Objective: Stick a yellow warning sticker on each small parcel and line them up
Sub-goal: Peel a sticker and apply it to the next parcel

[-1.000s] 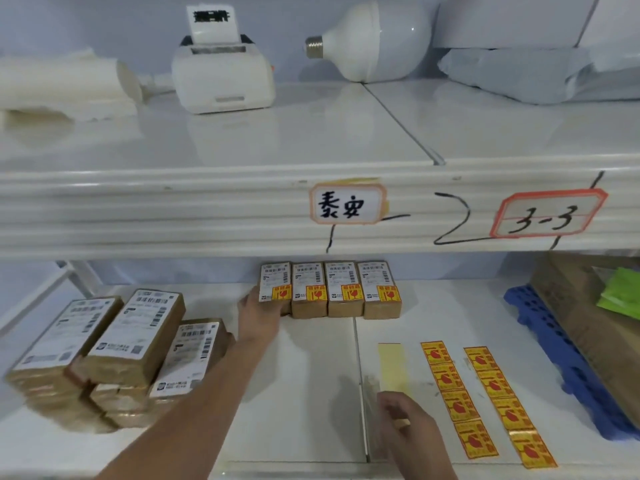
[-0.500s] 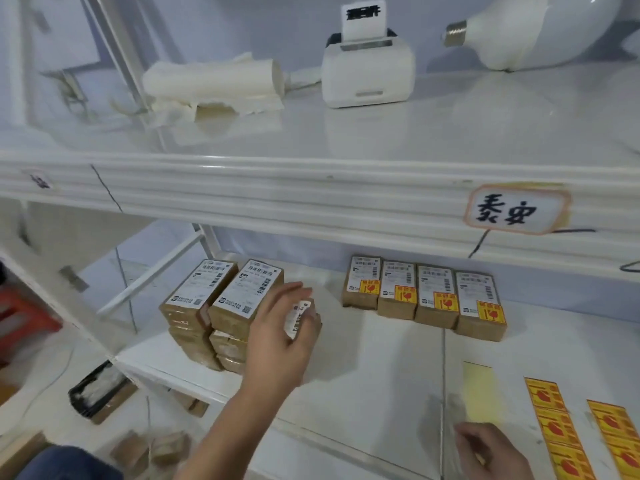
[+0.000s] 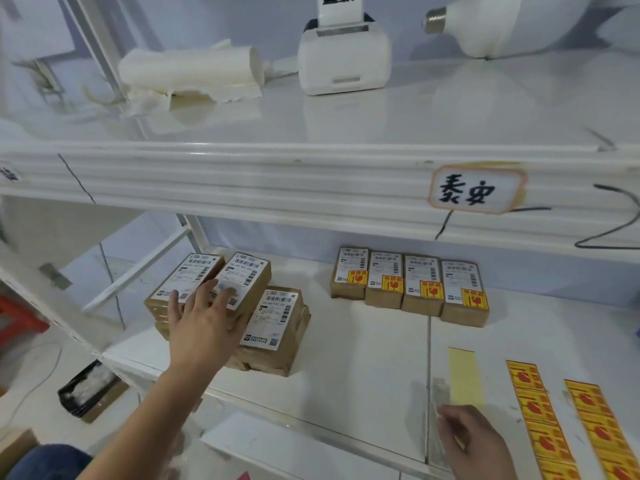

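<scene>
Head view, lower shelf [image 3: 363,358]

- Left hand [image 3: 204,323]: fingers spread and straight, laid over the top parcel [image 3: 242,282] of the unstickered pile; they are not curled round it
- Right hand [image 3: 474,441]: at the front edge, beside the bare backing strip [image 3: 464,375]. Its fingers are curled, and I cannot tell if they pinch anything
- Pile sits near the left front corner, loosely stacked and uneven. The lower right parcel [image 3: 273,320] leans out toward the front
- Top parcel lies label up. Its long axis runs front-left to back-right, with the barcode end toward the back
- Finished row [image 3: 408,285]: four parcels along the back edge, touching side by side, long axes front to back, each with a yellow sticker at the near right of its label
- Sticker strips [image 3: 536,410] lie at the right front, well apart from the pile

Risks, as I judge them:
- Lifting the top parcel one-handed from a slack pile may drag its neighbour, and the left edge is close enough that one could drop off
- A skewed pick-up would also leave the parcel out of line with the row, so it needs turning first
</scene>
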